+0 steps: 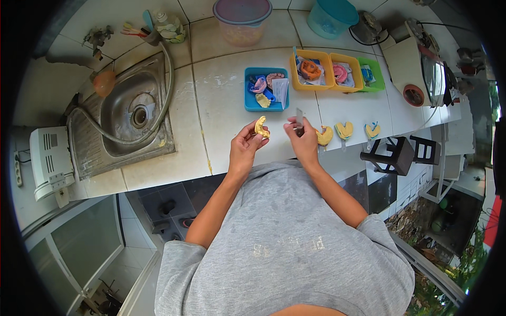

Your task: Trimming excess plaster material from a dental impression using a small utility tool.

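A yellow plaster dental cast is pinched between the thumb and fingers of my left hand, over the counter's front edge. Beside it, my right hand grips a small flat blade that points up and away; its handle is hidden in the fingers. Just beyond both hands stands a blue tray holding a pink dental piece, another yellow cast and folded white paper. Right of my right hand, three yellow casts lie in a row: the nearest, a middle one and a far one.
Two yellow trays and a green tray hold orange, pink and blue dental impressions. Lidded tubs stand at the back. A steel sink with a hose lies left. Dark plastic stools stand to the right.
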Demonstrator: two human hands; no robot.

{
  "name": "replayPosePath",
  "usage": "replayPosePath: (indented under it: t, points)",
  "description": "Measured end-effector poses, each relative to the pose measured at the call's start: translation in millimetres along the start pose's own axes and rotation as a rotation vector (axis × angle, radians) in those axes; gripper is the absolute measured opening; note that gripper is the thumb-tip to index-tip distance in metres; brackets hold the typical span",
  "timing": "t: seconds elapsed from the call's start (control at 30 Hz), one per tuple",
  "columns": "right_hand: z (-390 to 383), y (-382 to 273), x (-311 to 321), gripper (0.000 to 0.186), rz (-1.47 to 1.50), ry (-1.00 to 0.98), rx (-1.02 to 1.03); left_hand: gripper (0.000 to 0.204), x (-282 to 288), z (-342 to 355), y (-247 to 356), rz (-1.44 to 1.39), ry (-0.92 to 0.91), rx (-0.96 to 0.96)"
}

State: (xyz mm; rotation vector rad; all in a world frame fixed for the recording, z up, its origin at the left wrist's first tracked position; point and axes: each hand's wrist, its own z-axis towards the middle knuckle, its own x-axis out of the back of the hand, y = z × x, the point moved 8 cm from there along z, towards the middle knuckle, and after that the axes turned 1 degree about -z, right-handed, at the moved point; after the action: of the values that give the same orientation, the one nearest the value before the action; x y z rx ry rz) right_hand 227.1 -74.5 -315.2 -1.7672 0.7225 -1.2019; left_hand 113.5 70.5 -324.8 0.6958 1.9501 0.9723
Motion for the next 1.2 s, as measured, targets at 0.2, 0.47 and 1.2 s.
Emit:
replayPosePath:
  t: [0.2,0.47,1.2]
  points:
    - [36,96,-4,0.040,0.275,-0.015,-0.310,0.041,-9,-7,28,-0.068,-0.037,-0.014]
    - [71,59,-14,0.055,-0.314,-0.027,-0.048,0.050,-21,-16,46,-0.069,-0.110,-0.039]
    - [-117,-309,86,0.019,-0.187,-0.124,0.983,0.045,-19,15,45,-0.030,-0.001,0.059]
